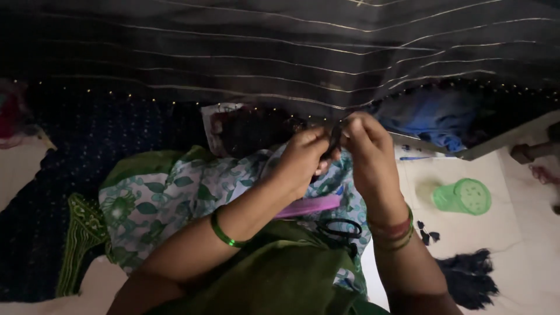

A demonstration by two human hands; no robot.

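White printed packet [217, 125], crumpled, beneath dark striped cloth edge, above floral fabric

Dark charcoal fabric [303, 52] with thin pale, evenly spaced stripes and an edge row of small pale dots. Beneath it, navy cloth [93, 146] speckled with tiny light dots. White garment [175, 198] printed with green leaves and teal blossoms, bordered in plain green; beside it, a green panel [81, 233] with lighter green embroidery. Olive-green drape [280, 280], unpatterned. Left hand [303, 157] above a glossy green bangle [224, 233]; right hand [367, 146] above red, green and gold bangles [394, 230]. Pink strip [309, 206]; black scissors [341, 228]. Translucent green cup [464, 196] on a cream surface [513, 245]. Black tufted threads [466, 280]. Blue crumpled cloth [434, 116].
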